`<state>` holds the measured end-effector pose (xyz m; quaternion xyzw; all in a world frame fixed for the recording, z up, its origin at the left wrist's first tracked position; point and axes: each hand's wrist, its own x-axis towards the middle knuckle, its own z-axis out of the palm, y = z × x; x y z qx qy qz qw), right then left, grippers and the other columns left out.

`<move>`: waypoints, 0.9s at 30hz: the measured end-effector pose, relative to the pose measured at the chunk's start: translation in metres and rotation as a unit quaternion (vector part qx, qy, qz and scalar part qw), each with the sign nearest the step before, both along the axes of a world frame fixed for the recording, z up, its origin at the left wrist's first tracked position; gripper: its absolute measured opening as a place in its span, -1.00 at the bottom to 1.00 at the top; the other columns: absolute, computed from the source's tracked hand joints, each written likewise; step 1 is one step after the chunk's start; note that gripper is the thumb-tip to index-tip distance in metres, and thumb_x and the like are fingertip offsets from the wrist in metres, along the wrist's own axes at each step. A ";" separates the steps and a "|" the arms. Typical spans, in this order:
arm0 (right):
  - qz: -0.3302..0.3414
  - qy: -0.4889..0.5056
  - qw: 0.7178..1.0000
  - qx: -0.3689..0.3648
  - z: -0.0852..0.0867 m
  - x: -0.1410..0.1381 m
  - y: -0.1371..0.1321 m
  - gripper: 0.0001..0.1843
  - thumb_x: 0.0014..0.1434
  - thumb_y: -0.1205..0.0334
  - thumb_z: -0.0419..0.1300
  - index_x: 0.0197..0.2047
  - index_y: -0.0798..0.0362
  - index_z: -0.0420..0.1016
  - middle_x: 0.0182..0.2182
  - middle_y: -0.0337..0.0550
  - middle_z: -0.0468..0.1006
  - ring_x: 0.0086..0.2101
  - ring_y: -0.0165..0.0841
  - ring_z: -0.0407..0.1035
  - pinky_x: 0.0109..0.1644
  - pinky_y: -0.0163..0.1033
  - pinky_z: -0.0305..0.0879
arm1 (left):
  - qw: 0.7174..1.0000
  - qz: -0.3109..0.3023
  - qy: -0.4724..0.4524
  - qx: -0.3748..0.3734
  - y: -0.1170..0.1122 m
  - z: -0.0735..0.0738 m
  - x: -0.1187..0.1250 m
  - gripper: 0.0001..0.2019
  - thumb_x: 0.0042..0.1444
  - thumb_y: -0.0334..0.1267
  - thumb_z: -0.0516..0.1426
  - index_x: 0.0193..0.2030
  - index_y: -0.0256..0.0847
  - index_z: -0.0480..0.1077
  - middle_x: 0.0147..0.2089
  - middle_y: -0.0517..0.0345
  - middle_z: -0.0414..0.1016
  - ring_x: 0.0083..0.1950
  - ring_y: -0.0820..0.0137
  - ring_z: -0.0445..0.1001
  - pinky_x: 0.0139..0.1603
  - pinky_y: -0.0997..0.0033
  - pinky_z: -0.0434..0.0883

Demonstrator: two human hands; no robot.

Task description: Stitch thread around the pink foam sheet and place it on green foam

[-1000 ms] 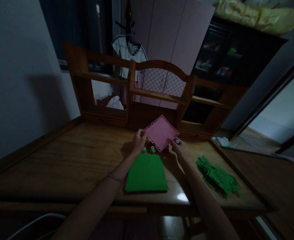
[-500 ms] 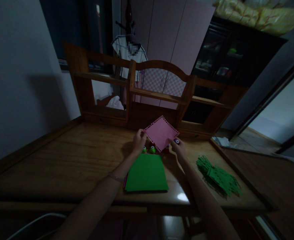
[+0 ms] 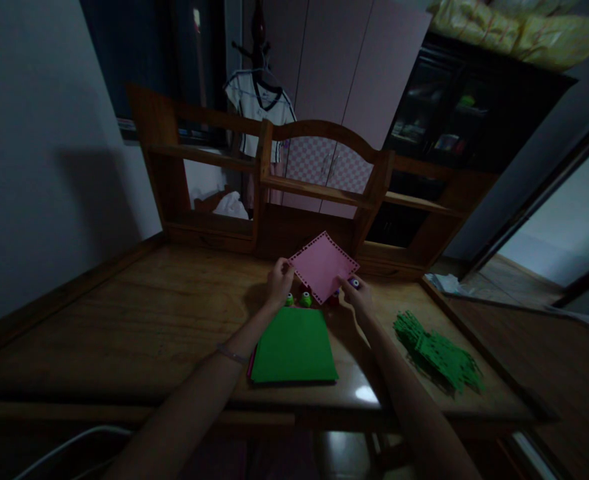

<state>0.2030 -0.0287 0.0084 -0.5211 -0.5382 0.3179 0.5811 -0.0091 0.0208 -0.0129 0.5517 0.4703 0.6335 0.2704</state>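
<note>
A pink paper sheet [image 3: 323,267] with small holes punched along its edges is held up, turned cornerwise, between my two hands. My left hand [image 3: 279,281] pinches its left corner. Near the right corner, my right hand [image 3: 356,293] has its fingers closed on the sheet. A small purple piece with a white, eye-like top [image 3: 355,283] shows at the right fingers; whether they hold it is unclear. Just below the sheet stand a small green piece with a similar top [image 3: 306,299] and another green one [image 3: 289,300]. A red piece [image 3: 334,298] is partly hidden behind the sheet and hand.
Green sheets [image 3: 294,347] lie stacked before me, with a magenta edge showing at the left. To the right is a heap of green cut-out paper [image 3: 439,350]. A wooden shelf unit [image 3: 319,190] rises along the back of the wooden desk [image 3: 174,300].
</note>
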 end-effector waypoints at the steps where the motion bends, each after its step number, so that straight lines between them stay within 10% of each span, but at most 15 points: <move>1: -0.002 0.000 1.000 -0.001 0.000 0.000 0.000 -0.61 -0.09 -0.10 0.27 -0.48 0.06 0.31 -0.64 -0.37 0.18 -0.65 -0.53 0.05 -0.65 -0.41 0.00 | 1.000 0.001 -0.001 -0.001 0.000 0.000 0.000 -0.85 0.10 -0.15 0.05 -0.28 -0.16 0.34 -0.35 0.20 0.44 -0.31 0.40 0.42 -0.32 0.49 0.28; 27: -0.010 -0.018 0.999 0.044 0.000 0.004 0.001 -0.62 -0.01 -0.12 0.21 -0.42 0.06 0.37 -0.64 -0.36 0.17 -0.64 -0.51 0.04 -0.64 -0.41 0.00 | 1.000 -0.015 -0.023 -0.011 -0.004 0.005 0.002 -0.87 0.08 -0.19 0.06 -0.28 -0.16 0.33 -0.36 0.20 0.43 -0.34 0.42 0.42 -0.37 0.50 0.29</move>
